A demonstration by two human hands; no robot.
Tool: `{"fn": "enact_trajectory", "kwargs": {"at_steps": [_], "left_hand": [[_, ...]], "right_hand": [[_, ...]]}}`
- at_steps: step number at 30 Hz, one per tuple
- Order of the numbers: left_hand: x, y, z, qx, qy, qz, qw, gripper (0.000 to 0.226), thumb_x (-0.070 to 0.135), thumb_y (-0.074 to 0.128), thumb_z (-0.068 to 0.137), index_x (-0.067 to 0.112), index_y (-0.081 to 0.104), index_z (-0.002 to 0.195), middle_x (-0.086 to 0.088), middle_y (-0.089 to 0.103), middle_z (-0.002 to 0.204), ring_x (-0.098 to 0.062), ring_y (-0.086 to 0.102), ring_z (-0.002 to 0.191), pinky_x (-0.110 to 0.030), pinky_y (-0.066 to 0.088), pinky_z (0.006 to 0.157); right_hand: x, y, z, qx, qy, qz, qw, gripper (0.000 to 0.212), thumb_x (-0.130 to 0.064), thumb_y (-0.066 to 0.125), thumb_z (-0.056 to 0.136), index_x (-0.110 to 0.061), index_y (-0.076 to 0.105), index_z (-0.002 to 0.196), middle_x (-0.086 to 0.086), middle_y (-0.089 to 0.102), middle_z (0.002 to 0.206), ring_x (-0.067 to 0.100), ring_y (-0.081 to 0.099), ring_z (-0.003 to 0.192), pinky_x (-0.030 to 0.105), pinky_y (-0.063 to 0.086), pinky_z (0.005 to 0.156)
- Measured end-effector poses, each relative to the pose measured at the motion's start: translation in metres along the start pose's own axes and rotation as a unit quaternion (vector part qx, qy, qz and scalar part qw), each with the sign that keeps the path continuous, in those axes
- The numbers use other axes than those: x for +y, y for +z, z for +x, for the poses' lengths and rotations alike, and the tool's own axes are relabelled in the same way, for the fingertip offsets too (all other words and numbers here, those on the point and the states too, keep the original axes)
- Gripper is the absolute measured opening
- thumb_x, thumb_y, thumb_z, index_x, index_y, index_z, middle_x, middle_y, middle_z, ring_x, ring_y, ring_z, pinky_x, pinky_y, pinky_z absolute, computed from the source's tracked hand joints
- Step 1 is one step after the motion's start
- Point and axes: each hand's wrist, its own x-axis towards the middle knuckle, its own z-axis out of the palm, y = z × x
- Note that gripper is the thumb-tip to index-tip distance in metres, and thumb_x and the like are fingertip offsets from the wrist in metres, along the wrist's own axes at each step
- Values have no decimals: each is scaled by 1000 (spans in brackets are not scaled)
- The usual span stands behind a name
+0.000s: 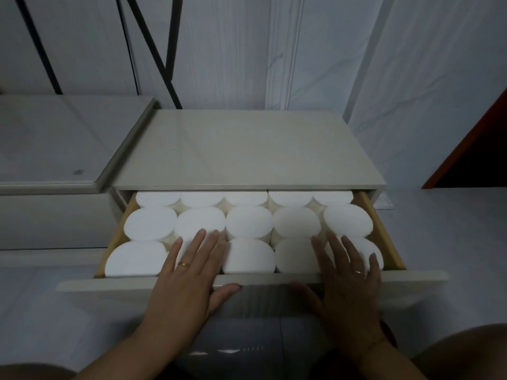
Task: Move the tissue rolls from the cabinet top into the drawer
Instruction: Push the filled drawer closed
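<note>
Dim, bluish, even light — soft focus, wide-angle bowing at edges, sheen on cabinet top (247, 149)

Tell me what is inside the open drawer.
White tissue rolls stand on end in three rows, filling the drawer. The left hand and the right hand rest flat on the front row. Its bottom is hidden.

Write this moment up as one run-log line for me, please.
cabinet top: no rolls | drawer: open, packed with upright tissue rolls | left hand: flat on front rolls | right hand: flat on front rolls
</note>
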Motion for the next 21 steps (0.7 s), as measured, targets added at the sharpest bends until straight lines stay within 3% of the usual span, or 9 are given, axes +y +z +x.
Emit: {"fn": "enact_trajectory", "kwargs": {"at_steps": [5,10,15,21], "left_hand": [[-7,3,23,20,1,13,1000,73,64,16,91,16,44,139,-6,39,147,-25,32,138,-49,23,114],[-17,10,49,31,-12,11,999,77,68,12,90,19,30,146,-3,25,154,-21,18,144,-44,7,118],[-28,16,77,48,-12,12,999,75,66,18,90,17,31,146,-5,28,154,-21,20,144,-42,7,118],[-39,19,108,60,-7,10,998,75,64,17,91,14,32,145,-6,31,153,-22,24,143,-43,13,118]], "right_hand": [[1,4,22,13,-15,31,999,94,-80,2,77,-21,32,145,10,29,153,33,22,142,56,2,112],[5,14,52,35,-25,20,999,100,-82,-10,68,-27,15,149,3,8,159,25,3,146,52,-9,114],[5,20,83,48,-22,15,999,95,-80,-2,73,-25,19,148,4,12,158,26,7,146,56,-2,114],[3,25,118,68,-22,9,997,99,-81,-7,72,-24,28,146,4,21,157,26,15,145,58,5,112]]}}
